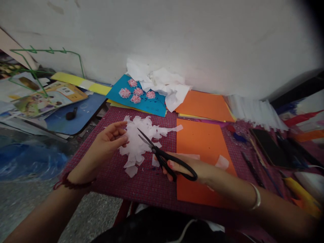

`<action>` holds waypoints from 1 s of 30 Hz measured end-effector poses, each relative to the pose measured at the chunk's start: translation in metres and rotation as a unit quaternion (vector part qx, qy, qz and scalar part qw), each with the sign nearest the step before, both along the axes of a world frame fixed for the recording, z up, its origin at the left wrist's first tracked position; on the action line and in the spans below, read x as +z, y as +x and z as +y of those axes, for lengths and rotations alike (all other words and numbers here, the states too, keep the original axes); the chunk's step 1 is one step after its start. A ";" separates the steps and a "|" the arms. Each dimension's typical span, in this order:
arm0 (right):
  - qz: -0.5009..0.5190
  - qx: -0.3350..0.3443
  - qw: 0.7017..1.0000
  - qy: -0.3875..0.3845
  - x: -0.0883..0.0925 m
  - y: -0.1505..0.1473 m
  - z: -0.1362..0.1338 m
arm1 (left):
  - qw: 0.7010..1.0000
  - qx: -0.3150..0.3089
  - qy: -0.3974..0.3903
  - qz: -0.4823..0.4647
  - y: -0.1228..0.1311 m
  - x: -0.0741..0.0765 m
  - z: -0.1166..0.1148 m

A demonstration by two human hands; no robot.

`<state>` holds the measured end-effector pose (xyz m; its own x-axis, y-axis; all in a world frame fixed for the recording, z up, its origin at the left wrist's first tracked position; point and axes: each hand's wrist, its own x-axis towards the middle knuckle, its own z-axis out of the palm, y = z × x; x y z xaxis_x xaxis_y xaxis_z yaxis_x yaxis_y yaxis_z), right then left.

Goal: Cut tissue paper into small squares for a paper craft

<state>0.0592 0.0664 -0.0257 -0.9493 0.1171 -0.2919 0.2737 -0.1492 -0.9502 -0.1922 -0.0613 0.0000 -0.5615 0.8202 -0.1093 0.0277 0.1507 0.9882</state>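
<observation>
My right hand (186, 166) grips a pair of black-handled scissors (162, 155). Their blades are slightly parted and point up and left over a heap of white tissue paper pieces (138, 135). At the heap's left edge is my left hand (111, 136), thumb and forefinger apart and the other fingers curled; I see nothing held in it. A longer white strip (174, 128) sticks out from the heap's right side. Beneath my right hand and forearm lies an orange sheet (202, 138) with a few white scraps on it.
Behind the heap are a blue card (154, 107) with pink-and-white blossoms, crumpled white tissue (172, 84) and more orange sheets (205, 104). A phone-like black slab (269, 146) and several pens lie right. A blue stool (88, 113) with booklets stands left. A wall rises behind.
</observation>
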 end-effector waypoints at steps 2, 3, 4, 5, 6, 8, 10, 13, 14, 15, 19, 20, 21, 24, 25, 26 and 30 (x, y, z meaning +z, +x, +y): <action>-0.006 0.011 1.000 0.011 0.003 0.001 -0.001 | 1.000 0.013 0.011 -0.002 0.001 0.002 0.002; -0.010 0.018 1.000 0.016 0.006 0.000 -0.001 | 1.000 0.015 0.017 -0.002 0.003 0.003 0.003; -0.012 0.024 0.999 0.024 0.008 -0.001 -0.002 | 1.000 0.014 0.022 -0.002 0.004 0.003 0.004; -0.013 0.032 0.999 0.033 0.011 -0.002 -0.003 | 1.000 0.011 0.025 -0.001 0.005 0.003 0.005; -0.012 0.036 0.998 0.042 0.013 -0.003 -0.004 | 1.000 0.006 0.029 -0.001 0.006 0.003 0.007; -0.010 0.031 0.998 0.054 0.016 -0.006 -0.006 | 0.999 -0.006 0.037 -0.005 0.008 0.000 0.009; -0.010 0.012 0.999 0.046 0.014 -0.009 -0.008 | 0.999 -0.014 0.048 -0.011 0.009 -0.004 0.011; -0.012 -0.022 0.999 0.030 0.009 -0.013 -0.012 | 0.998 -0.017 0.061 -0.019 0.010 -0.007 0.013; -0.013 -0.031 0.999 0.024 0.008 -0.015 -0.013 | 0.998 -0.016 0.063 -0.021 0.011 -0.008 0.014; -0.016 -0.038 0.999 0.018 0.007 -0.016 -0.013 | 0.998 -0.015 0.064 -0.023 0.011 -0.008 0.014; -0.018 -0.039 0.999 0.000 0.011 -0.018 -0.011 | 0.998 -0.013 0.062 -0.025 0.010 -0.009 0.014; -0.010 -0.027 1.000 -0.006 0.013 -0.017 -0.010 | 0.998 -0.012 0.064 -0.022 0.009 -0.009 0.014; 0.004 -0.014 1.000 -0.015 0.014 -0.016 -0.008 | 0.998 -0.010 0.067 -0.019 0.008 -0.009 0.014; 0.038 0.011 0.997 -0.063 0.011 -0.012 -0.005 | 0.997 -0.035 0.067 -0.024 0.007 -0.005 0.013; 0.045 0.015 0.996 -0.080 0.008 -0.011 -0.004 | 0.996 -0.056 0.062 -0.033 0.007 -0.004 0.013; 0.048 0.018 0.994 -0.093 0.005 -0.011 -0.003 | 0.995 -0.078 0.052 -0.045 0.008 -0.002 0.014; 0.064 0.037 0.994 -0.082 0.000 -0.007 0.002 | 0.993 -0.105 0.015 -0.043 0.007 0.002 0.018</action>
<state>0.0519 0.0687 -0.0256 -0.9839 0.0061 -0.1784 0.1691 -0.2896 -0.9421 -0.1856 -0.0430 0.0019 -0.3665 0.9222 -0.1235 -0.0297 0.1211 0.9922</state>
